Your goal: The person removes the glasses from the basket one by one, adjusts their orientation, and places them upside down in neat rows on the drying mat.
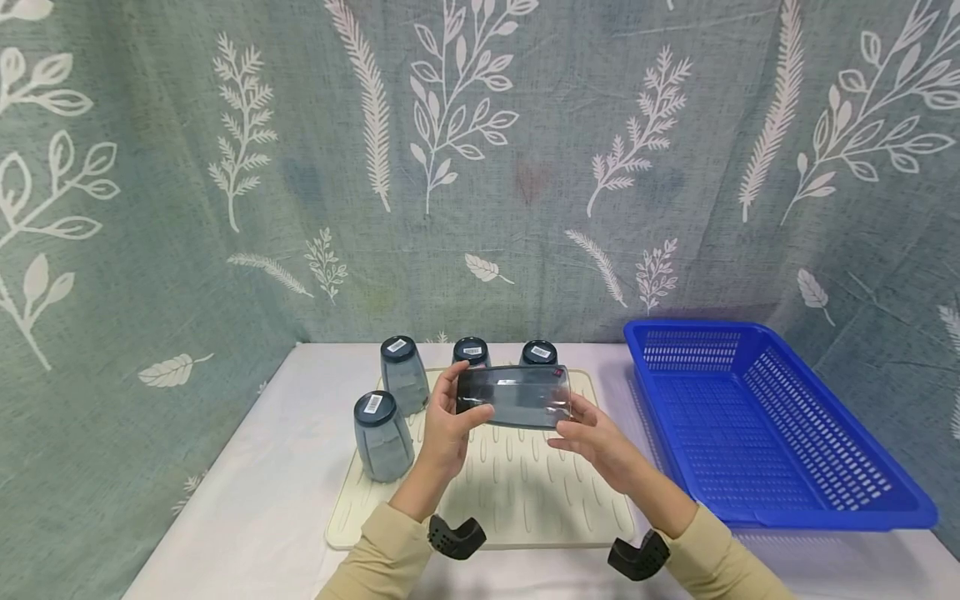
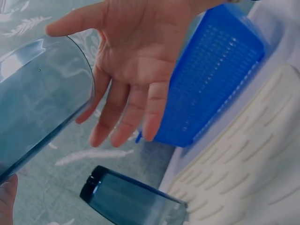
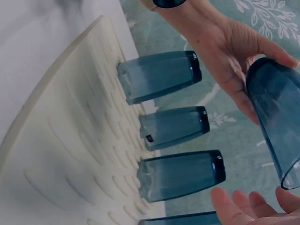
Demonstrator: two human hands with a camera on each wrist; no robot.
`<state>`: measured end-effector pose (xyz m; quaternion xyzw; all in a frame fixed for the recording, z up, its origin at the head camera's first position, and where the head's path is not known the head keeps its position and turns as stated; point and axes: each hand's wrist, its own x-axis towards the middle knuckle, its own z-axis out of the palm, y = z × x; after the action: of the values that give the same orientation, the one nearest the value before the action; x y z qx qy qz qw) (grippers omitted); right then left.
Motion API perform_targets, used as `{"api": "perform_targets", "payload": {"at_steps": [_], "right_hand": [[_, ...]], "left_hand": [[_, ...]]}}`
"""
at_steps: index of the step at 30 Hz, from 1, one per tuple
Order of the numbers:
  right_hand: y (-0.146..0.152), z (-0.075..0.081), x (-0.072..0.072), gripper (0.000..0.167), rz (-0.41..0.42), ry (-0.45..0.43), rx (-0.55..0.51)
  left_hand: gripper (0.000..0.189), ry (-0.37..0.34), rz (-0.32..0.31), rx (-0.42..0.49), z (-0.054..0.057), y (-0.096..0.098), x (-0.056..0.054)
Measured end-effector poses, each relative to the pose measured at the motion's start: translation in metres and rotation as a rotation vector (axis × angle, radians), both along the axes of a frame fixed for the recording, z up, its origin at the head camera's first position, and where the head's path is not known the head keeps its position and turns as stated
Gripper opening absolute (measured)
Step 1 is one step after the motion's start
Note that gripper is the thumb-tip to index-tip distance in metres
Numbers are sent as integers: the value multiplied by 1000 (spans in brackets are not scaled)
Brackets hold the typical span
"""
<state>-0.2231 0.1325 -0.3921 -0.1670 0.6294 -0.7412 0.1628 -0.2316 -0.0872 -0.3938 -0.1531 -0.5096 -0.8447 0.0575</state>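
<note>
A blue-grey tinted drinking glass lies sideways in the air over a cream ridged drying mat. My left hand grips its dark base end, thumb in front and fingers behind. At the open rim, my right hand holds the glass between thumb and forefinger. The other right fingers stretch out past the rim in the left wrist view. Upside down on the mat stand several matching glasses, among them a front left glass and one behind it, with white labels on their bases.
Two more upturned glasses, a middle one and a right one, stand at the mat's back edge, partly hidden by the held glass. A blue plastic basket sits right of the mat on the white tablecloth. A patterned curtain hangs behind.
</note>
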Motion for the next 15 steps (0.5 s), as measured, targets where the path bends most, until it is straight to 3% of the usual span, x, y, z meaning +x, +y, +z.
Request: {"api": "perform_targets", "payload": {"at_steps": [5, 10, 15], "right_hand": [[2, 4, 2, 84, 13, 9, 84], [4, 3, 1, 78, 37, 31, 163], [5, 3, 2, 82, 28, 33, 210]], "left_hand": [[70, 39, -45, 57, 5, -2, 1], [74, 51, -53, 76, 8, -2, 1], [75, 98, -51, 70, 12, -3, 1]]}}
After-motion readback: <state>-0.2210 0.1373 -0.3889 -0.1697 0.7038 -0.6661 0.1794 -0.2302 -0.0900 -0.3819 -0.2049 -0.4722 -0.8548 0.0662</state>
